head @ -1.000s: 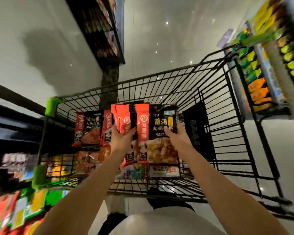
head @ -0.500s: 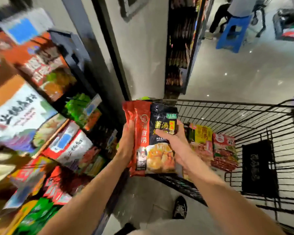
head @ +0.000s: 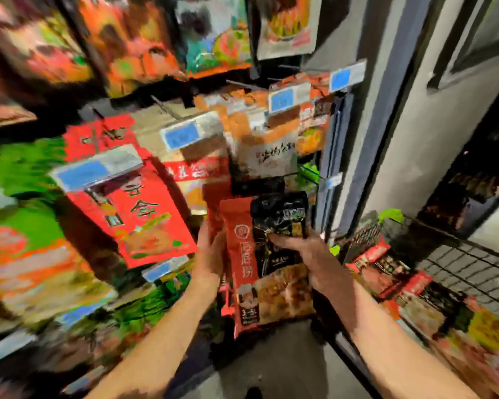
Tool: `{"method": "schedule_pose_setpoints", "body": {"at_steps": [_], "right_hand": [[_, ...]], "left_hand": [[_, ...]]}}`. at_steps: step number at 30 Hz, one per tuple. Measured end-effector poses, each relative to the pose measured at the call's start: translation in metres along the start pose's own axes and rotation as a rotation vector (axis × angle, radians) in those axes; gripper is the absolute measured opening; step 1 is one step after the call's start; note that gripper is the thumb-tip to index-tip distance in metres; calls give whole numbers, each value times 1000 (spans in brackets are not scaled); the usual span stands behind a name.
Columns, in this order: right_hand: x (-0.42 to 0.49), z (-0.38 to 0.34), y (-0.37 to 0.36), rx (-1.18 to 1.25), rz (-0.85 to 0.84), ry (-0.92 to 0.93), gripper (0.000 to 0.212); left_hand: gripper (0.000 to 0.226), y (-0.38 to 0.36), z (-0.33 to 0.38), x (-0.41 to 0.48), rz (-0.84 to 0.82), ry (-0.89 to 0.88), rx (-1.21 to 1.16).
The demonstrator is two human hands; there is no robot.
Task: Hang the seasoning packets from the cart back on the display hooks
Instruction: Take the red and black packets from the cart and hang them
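Store aisle, dim, with a wall of hanging packets filling the left and top of my view, most of it smeared by motion so I can't read much. Blue price tags (head: 181, 135) stick out on the ends of the display hooks, and a big red packet (head: 140, 214) hangs at an angle just left of where I'm working.

I've got a bunch of seasoning packets (head: 267, 260) held upright in front of the display, red ones at the back and a black and red one in front. My left hand (head: 211, 254) is flat against the left edge of the bunch, fingers fairly straight, more steadying than grabbing. My right hand (head: 306, 254) grips the front packet, its fingers across the black face. The cart (head: 455, 254) is off to my lower right with more packets (head: 386, 272) lying in it, so plenty left to do.

I'd say I'm at the carry-and-line-up stage: packets out of the cart, nothing on a hook yet. Next I need to find the matching hook, which I honestly can't pick out in this blur, then bring the hang holes at the top level with the hook tip and slide them on. Probably easier one or two at a time
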State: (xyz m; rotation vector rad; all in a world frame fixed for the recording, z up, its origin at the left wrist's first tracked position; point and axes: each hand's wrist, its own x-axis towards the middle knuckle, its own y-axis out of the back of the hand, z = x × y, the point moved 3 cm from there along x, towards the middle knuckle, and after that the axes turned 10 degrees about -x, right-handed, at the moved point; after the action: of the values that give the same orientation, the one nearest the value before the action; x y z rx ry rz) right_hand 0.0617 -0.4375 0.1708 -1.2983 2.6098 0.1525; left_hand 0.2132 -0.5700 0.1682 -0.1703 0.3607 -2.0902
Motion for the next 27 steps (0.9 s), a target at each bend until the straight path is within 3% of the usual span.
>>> {"method": "schedule_pose_setpoints", "body": {"at_steps": [1,4,7,11,15,19,25,27], "right_hand": [[-4,-5,-12,-43,-34,-2,42],[-27,-14,-47,-72,-177,-6,43],[-54,-20,-86,-59,-300,10,37],[-79,-17,-134,-90,-436,40,30],[-100,-19,-182,-153,-585,80,44],[-123,-16,-231,-139,-673,94,25],[-150,-3,-308,-113,-751,78,39],[-155,2,-339,-112,-780,98,53]], "left_hand": [[51,14,9,-14,65,-14,22],[42,57,33,-61,218,-159,102],[69,96,59,-102,400,-215,61],[42,139,84,-149,566,-263,165],[35,169,94,-189,652,-290,148],[30,206,104,-220,734,-299,146],[39,278,115,-253,820,-359,151],[48,309,120,-259,840,-383,173]]}}
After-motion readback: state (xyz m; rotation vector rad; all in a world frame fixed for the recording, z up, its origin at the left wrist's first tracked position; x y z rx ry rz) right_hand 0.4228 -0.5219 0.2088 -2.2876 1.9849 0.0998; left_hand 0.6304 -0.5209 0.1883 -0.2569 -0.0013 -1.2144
